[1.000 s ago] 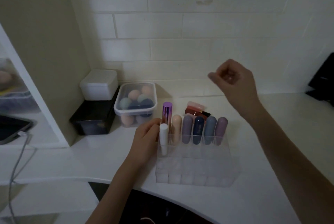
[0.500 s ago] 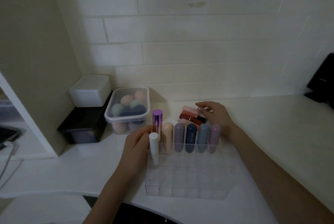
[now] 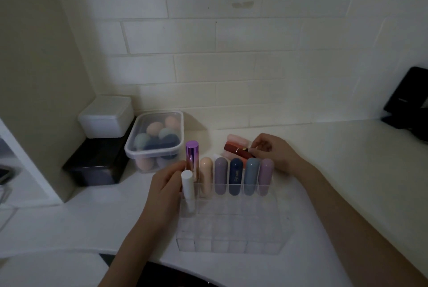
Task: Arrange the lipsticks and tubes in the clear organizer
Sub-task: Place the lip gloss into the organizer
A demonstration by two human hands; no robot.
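The clear organizer (image 3: 231, 235) stands on the white counter, its back row holding a purple metallic tube (image 3: 192, 157) and several capsule-shaped lipsticks (image 3: 236, 177). My left hand (image 3: 164, 191) grips a white tube (image 3: 187, 188) standing in a slot at the organizer's left side, second row. Behind the organizer my right hand (image 3: 275, 155) pinches the end of a dark red lipstick (image 3: 235, 149), which lies tilted over a few pink tubes (image 3: 236, 139) on the counter.
A lidded clear tub of makeup sponges (image 3: 157, 140) sits left of the organizer. Beside it a white box (image 3: 106, 117) rests on a black box (image 3: 97, 163). A dark object (image 3: 410, 105) is at the far right against the tiled wall.
My right hand came down from mid-air to the loose tubes behind the organizer and took hold of the dark red lipstick. My left hand has stayed on the white tube.
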